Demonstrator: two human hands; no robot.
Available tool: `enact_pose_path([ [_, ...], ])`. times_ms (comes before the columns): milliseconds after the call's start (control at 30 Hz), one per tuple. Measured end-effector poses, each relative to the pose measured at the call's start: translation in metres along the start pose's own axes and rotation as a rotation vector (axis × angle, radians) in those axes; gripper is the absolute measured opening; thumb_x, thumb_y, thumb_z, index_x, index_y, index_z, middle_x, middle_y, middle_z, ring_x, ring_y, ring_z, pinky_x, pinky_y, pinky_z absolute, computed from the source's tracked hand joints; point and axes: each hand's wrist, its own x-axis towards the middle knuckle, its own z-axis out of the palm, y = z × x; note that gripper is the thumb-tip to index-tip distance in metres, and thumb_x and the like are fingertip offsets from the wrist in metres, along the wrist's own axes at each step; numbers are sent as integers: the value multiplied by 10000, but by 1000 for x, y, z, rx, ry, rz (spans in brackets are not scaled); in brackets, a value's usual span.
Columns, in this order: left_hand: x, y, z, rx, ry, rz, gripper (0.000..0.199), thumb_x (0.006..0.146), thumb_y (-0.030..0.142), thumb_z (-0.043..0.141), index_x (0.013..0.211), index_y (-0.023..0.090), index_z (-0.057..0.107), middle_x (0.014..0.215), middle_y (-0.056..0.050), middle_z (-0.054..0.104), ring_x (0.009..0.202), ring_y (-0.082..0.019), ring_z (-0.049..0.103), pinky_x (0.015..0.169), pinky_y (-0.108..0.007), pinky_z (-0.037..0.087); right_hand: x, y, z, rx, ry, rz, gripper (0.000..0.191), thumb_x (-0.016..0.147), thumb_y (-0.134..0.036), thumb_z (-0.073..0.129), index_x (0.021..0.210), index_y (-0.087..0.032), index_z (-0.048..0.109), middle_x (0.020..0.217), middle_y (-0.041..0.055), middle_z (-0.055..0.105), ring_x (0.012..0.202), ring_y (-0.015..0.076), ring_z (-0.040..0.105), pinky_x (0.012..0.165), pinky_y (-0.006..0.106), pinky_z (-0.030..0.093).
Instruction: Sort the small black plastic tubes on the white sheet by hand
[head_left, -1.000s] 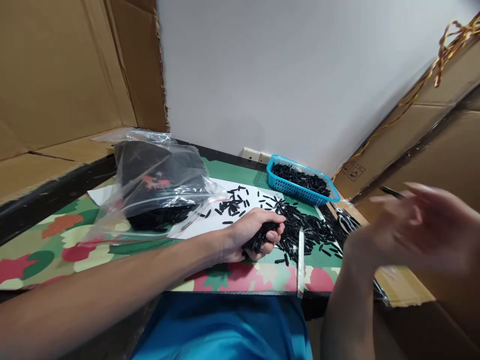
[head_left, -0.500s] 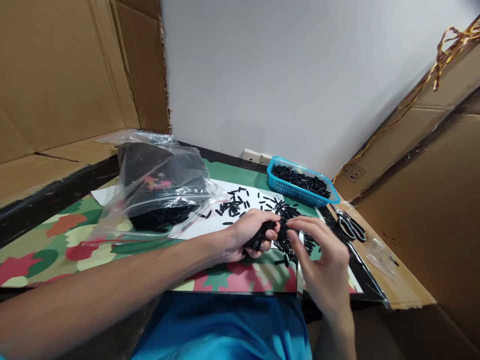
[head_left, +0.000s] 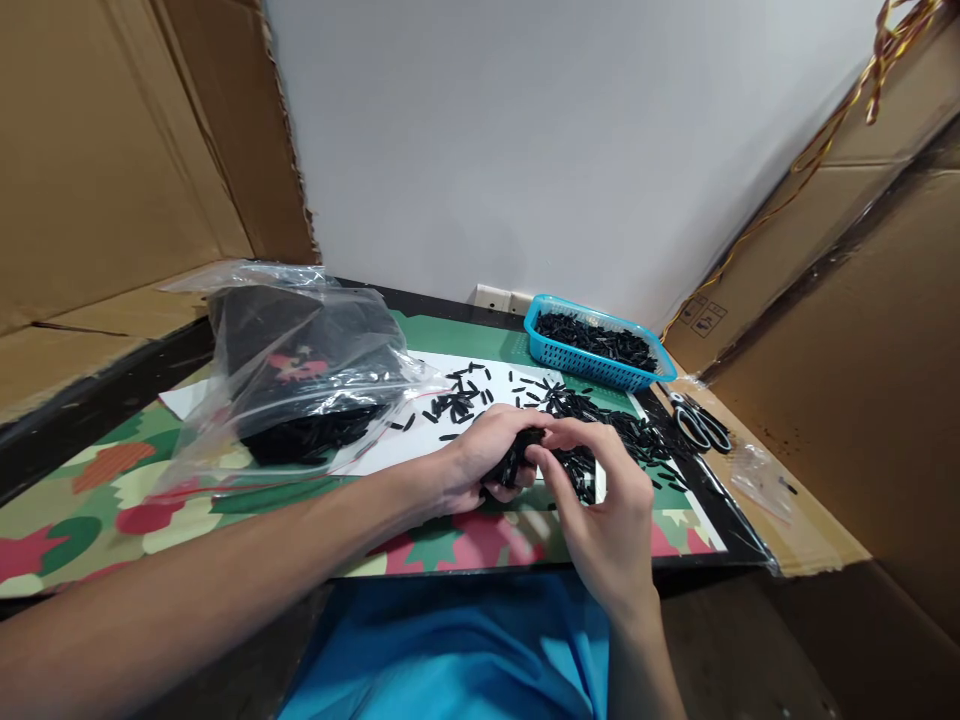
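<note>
A thick bunch of small, narrow black pieces (head_left: 511, 462) is in my left hand (head_left: 476, 452), the fingers wrapped around it. My right hand (head_left: 606, 490) touches the right end of this bunch, its thumb and index finger pinched on the pieces there. The exact pieces between those fingertips are partly hidden. Just behind and right of my hands spreads a loose pile of the same black pieces (head_left: 634, 435). More scattered pieces (head_left: 461, 395) lie on a white sheet (head_left: 420, 425). A white strip (head_left: 600, 482) shows beside my right hand.
A clear zip bag (head_left: 311, 395) with black pieces lies on the left. At the back stands a blue basket (head_left: 596, 368) full of similar pieces. Scissors (head_left: 694, 425) and a small plastic bag (head_left: 759, 480) rest on the right. Cardboard walls (head_left: 840, 330) flank the table.
My right hand has moved left, from just apart to touching the bunch in my left hand. More of the pile's right side shows now. The camera view has shifted slightly.
</note>
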Motion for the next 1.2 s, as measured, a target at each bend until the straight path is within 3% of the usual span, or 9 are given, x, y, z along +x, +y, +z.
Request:
enact_pose_path([
  [300, 2, -2, 0, 0, 1, -71, 283, 867, 349, 702, 721, 196, 514, 576, 56, 455, 388, -64, 384, 335, -151, 157, 3, 2, 2, 17, -8, 69, 152, 1031, -176, 634, 1043, -259, 761, 1050, 52, 765, 1024, 240, 703, 892, 378, 562],
  [500, 1, 1, -4, -58, -76, -88, 304, 905, 411, 736, 796, 191, 556, 607, 77, 445, 393, -46, 359, 322, -137, 189, 0, 15, -8, 230, 76, 210, 92, 995, -229, 707, 999, -233, 799, 993, 46, 799, 895, 210, 740, 806, 333, 593],
  [667, 1, 2, -4, -37, -107, -140, 326, 918, 442, 740, 807, 171, 597, 601, 71, 447, 394, -46, 360, 315, -129, 171, -3, 26, -15, 240, 122, 295, 85, 946, -290, 776, 947, -214, 814, 921, 52, 805, 833, 213, 749, 750, 326, 619],
  [1200, -1, 5, -3, -35, -144, -127, 341, 893, 460, 763, 796, 175, 603, 595, 78, 420, 404, -46, 356, 325, -121, 206, -3, 29, -13, 219, 144, 301, 85, 953, -292, 764, 946, -222, 812, 917, 40, 804, 828, 198, 740, 748, 312, 612],
])
